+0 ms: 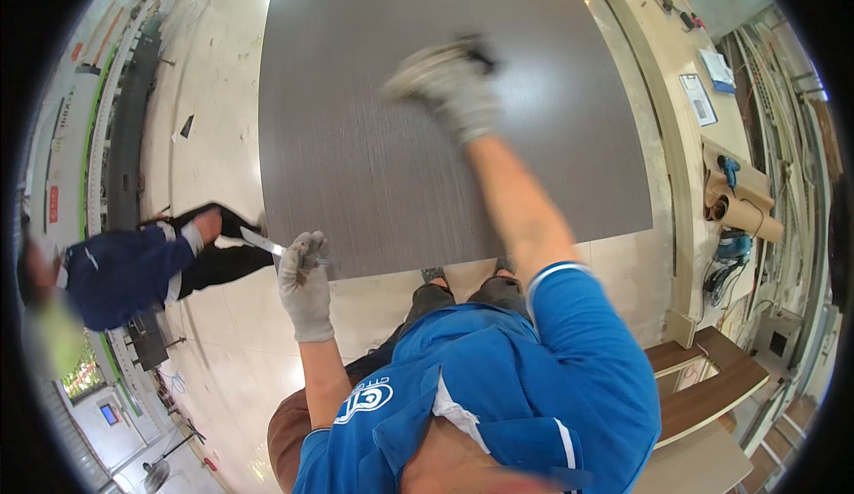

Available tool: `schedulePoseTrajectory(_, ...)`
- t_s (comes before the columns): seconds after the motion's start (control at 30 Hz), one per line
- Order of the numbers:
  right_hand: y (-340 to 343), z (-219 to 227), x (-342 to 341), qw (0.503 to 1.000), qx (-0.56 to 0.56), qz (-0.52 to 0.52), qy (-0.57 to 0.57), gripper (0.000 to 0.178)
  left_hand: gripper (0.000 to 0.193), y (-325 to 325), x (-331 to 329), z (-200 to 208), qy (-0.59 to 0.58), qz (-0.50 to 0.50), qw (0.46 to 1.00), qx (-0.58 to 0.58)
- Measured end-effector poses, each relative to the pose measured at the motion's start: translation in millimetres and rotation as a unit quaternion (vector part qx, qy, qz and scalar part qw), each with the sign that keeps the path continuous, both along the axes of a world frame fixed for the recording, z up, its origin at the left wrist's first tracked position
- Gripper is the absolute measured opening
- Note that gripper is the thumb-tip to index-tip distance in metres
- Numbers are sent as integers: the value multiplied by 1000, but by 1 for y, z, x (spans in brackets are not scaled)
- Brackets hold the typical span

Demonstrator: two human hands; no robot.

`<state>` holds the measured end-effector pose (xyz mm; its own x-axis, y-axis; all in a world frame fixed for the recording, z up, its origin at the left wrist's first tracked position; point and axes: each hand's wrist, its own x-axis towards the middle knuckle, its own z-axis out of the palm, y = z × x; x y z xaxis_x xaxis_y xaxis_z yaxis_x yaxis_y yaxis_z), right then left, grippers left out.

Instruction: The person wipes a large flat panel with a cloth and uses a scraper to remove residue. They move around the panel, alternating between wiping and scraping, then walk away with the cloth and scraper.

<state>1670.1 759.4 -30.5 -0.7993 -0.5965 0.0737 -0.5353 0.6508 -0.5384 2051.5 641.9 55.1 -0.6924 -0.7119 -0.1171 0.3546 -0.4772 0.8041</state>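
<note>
A large dark grey-brown panel [356,165] with a fine wood grain lies in front of me. My right hand [458,94], in a pale work glove, is over its upper middle, arm stretched out. Motion smears its fingers, and a blurred dark thing [478,52] shows at their far side. My left hand [307,285], also gloved, is raised by the panel's near left corner. Its fingers are curled closed around the end of a flat, pale, shiny strip-like tool [262,242] pointing up and left. The tool's exact kind is unclear.
At left, a person in dark blue [120,267] stands near a long machine [124,138], one hand near the panel's corner. On the right bench [654,58] lie a clipboard [698,100], a blue tool [729,169] and brown rolls [743,216]. Brown boards [712,387] stand lower right.
</note>
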Motion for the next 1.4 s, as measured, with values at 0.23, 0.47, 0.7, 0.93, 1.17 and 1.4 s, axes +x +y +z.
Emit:
schedulePoseTrajectory(0.23, 463, -2, -15, 829, 98, -548, 59, 25, 28, -45, 78, -33, -66, 97, 989, 86)
schedulePoseTrajectory(0.47, 317, 4, 118, 947, 21, -261, 185, 33, 24, -95, 19, -28, -25, -22, 999, 23)
schedulePoseTrajectory(0.7, -24, -5, 261, 933, -130, 331, -53, 34, 22, -73, -26, -18, 20, -93, 995, 25)
schedulePoseTrajectory(0.93, -209, -23, 193, 916, -142, 369, 69, 31, 22, -47, -12, -18, -41, 57, 997, 13)
schedulePoseTrajectory(1.17, -40, 9, -147, 989, -51, -120, -67, 43, 23, -36, -12, -32, -84, 85, 990, 68)
schedulePoseTrajectory(1.4, 416, -19, 16, 877, 83, -471, -47, 37, 24, -41, -84, -37, -76, 25, 995, 62)
